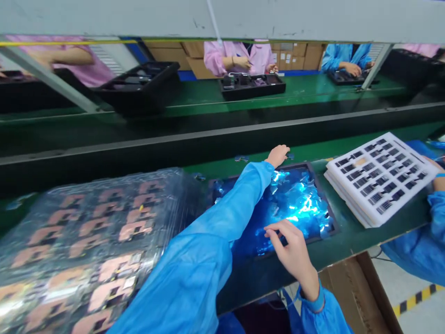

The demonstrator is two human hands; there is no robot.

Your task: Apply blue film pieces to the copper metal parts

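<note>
My left hand [278, 155] stretches past the dark tray to the green surface. Its fingers are bent down at a small bluish flat piece [290, 157]; whether they grip it is hard to see. Over the front of the tray [333, 222] hovers my right hand [291, 247], thumb and index fingertips pressed together. Anything between them is too small to make out. Shiny blue film-like pieces [302, 199] fill the tray. My left sleeve crosses it and covers part of its left side. Another small bluish piece [241, 158] lies left of my left hand.
At left stands a stack of clear plastic trays [86, 222] holding copper-coloured circuit boards. White foam trays [368, 208] with black parts are stacked at right, beside a co-worker's blue sleeve [436, 204]. A raised dark rail [222, 134] runs behind; other people work beyond it.
</note>
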